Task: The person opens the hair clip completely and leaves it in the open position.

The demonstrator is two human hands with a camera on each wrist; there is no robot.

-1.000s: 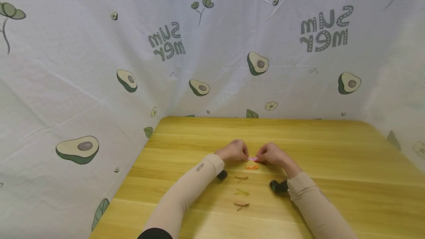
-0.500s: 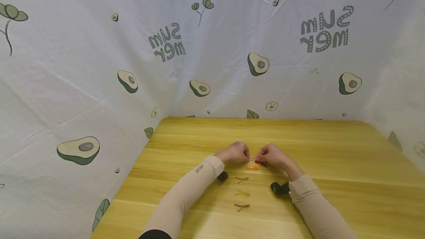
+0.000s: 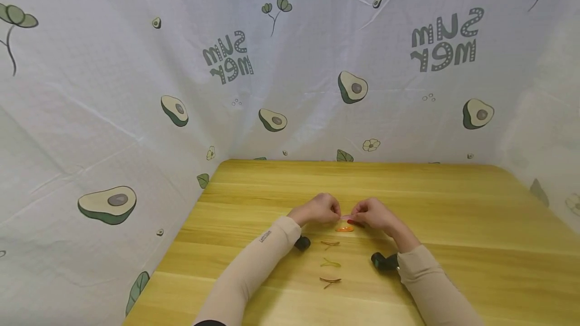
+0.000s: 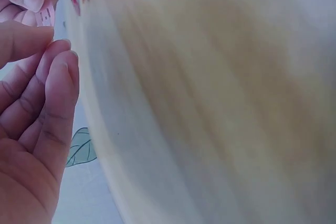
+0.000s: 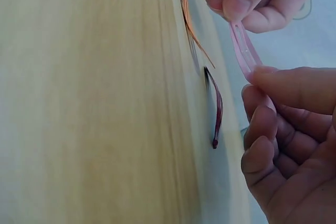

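A pink snap hair clip [image 5: 244, 52] is stretched between both hands above the table. My left hand [image 3: 320, 208] pinches one end with thumb and fingers. The other end is pinched by my right hand [image 3: 376, 214], its remaining fingers loosely curled in the right wrist view. Just beneath the right hand lies a dark red hair clip [image 5: 219, 109], partly covered in the head view. An orange hair clip [image 3: 345, 229] rests nearer to me than the red one. Only a small part of the pink clip shows in the left wrist view, between the fingers.
Closer to me, in a column, lie a brown hair clip [image 3: 330, 243], a yellow-green one [image 3: 330, 263] and another brown one [image 3: 330, 280], their arms apart. Black devices [image 3: 384, 261] sit at both wrists. A printed cloth [image 3: 312, 130] hangs behind the wooden table [image 3: 453, 215].
The right hand and forearm have shifted slightly right and toward me; the left forearm has shifted slightly left. Both hands keep their pinch on the pink hair clip. The clips on the table have not moved.
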